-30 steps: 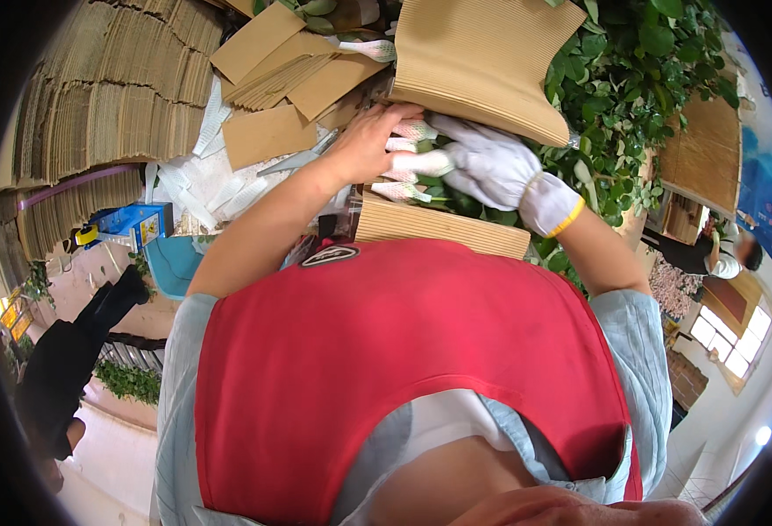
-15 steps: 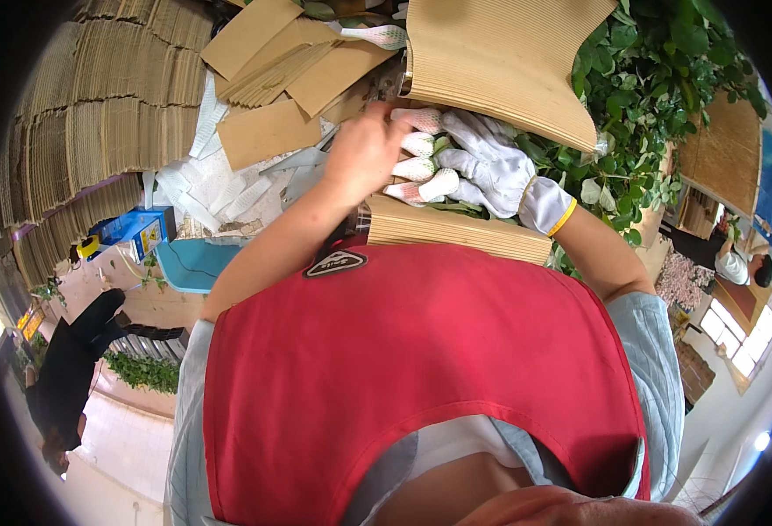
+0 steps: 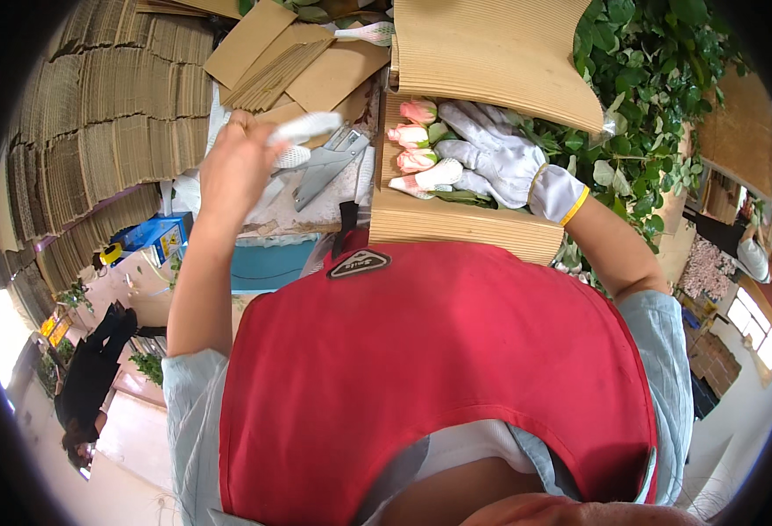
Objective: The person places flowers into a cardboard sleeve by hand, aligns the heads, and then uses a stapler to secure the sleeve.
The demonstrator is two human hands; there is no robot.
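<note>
My left grip (image 3: pixel 239 167), blurred, seems closed on white net sleeves (image 3: pixel 305 128); my gloved right grip (image 3: pixel 495 158) spreads loosely beside three bare pink roses (image 3: pixel 408 135), upper centre. Unsleeving looks in hand; the sleeved bloom (image 3: pixel 434 178) wants a gentle pull. Beyond, littered bench (image 3: pixel 329 206), cardboard stacks (image 3: pixel 123 114) upper left, person (image 3: pixel 88 373) lower left

The scene is bright, with glare washing out the window (image 3: pixel 745 317) at right. The left grip (image 3: pixel 241 167) is blurred; straight edges bend toward the dark rim.

Left hand (image 3: pixel 237 171) holds white mesh sleeves (image 3: pixel 307 128); gloved right hand (image 3: pixel 500 159) lies beside pink roses (image 3: pixel 410 137) on corrugated cardboard (image 3: pixel 465 227).
</note>
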